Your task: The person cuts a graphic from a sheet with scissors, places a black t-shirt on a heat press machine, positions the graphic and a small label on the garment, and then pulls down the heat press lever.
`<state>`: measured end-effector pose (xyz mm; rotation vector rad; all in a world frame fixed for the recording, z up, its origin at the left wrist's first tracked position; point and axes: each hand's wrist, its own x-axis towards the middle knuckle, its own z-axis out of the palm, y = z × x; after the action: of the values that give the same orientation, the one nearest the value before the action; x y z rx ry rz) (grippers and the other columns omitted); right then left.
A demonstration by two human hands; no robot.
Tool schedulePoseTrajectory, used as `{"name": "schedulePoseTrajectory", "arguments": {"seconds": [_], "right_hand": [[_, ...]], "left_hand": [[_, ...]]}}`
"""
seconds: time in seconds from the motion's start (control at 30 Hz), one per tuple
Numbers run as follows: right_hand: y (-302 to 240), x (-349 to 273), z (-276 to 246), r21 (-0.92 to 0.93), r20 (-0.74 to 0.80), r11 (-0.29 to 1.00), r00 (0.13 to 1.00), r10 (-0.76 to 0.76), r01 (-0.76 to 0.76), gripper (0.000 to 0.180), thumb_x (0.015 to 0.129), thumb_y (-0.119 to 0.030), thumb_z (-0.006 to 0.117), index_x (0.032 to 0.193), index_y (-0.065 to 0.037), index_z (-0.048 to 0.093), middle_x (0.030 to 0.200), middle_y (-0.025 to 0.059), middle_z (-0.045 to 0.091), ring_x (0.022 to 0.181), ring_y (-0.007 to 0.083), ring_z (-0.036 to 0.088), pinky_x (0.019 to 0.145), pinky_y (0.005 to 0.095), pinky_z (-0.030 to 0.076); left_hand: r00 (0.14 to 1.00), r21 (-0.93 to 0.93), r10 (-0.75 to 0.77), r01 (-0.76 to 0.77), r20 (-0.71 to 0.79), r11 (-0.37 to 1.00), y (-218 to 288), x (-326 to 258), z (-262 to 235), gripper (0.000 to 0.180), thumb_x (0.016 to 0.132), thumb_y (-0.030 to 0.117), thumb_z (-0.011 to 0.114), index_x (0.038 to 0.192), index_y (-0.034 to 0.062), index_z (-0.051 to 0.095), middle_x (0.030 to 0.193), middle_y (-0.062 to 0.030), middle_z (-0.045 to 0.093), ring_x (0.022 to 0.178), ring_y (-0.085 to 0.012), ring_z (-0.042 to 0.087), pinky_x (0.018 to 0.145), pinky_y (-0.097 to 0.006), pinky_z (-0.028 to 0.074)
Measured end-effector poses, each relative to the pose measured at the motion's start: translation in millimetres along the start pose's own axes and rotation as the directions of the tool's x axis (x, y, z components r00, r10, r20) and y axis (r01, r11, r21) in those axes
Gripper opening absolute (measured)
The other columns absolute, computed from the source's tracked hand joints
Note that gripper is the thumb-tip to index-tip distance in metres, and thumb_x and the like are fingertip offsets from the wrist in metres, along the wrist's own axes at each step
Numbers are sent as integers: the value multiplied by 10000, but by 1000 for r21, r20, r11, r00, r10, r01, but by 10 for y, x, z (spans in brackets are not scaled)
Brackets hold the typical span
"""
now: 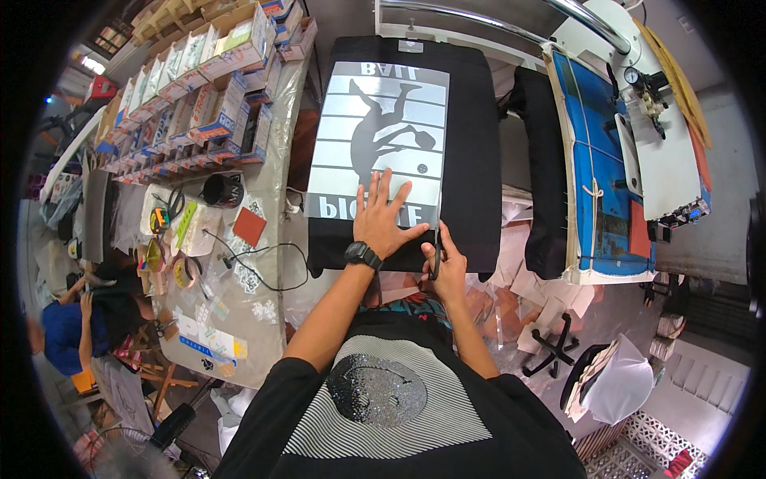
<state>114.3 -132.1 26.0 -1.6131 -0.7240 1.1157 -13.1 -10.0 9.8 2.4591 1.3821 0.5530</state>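
Presses the sheet (379, 144), likely light and slick, best held by edges, beneath spread left fingers (384, 187) and grips scissors (436, 254) in right fingers (448, 242).

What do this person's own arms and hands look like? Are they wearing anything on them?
The left hand and right hand are both bare, without gloves. A chunky black watch with a dark strap circles the left wrist; nothing shows on the right wrist. Short black sleeves leave both forearms uncovered.
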Motion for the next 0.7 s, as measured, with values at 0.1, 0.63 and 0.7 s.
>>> {"name": "schedulePoseTrajectory", "arguments": {"seconds": [0.1,0.63,0.7], "right_hand": [[15,73,-8,32,1,999,1000,-16,16,691,907,-371,735,1463,-59,468,647,-24,526,501,48,528,410,215,445],[-305,360,5,-50,33,999,999,10,-9,655,934,-341,707,1462,-41,463,616,-2,538,494,56,530,420,224,442],[-326,410,5,-54,38,998,999,12,-10,671,929,-322,714,1475,-41,442,620,4,549,503,58,513,422,232,449]], "left_hand": [[1000,-12,0,0,-2,1000,12,1,-10,864,741,667,706,1455,233,483,1599,-162,273,1485,-373,228,1190,-564,166],[1000,-4,-6,6,-10,1000,21,5,-28,848,747,659,702,1445,222,497,1592,-168,284,1480,-374,240,1188,-566,172],[1000,-3,-9,9,1,1000,22,8,-26,844,747,650,706,1444,222,498,1594,-167,282,1481,-373,239,1189,-564,172]]}}
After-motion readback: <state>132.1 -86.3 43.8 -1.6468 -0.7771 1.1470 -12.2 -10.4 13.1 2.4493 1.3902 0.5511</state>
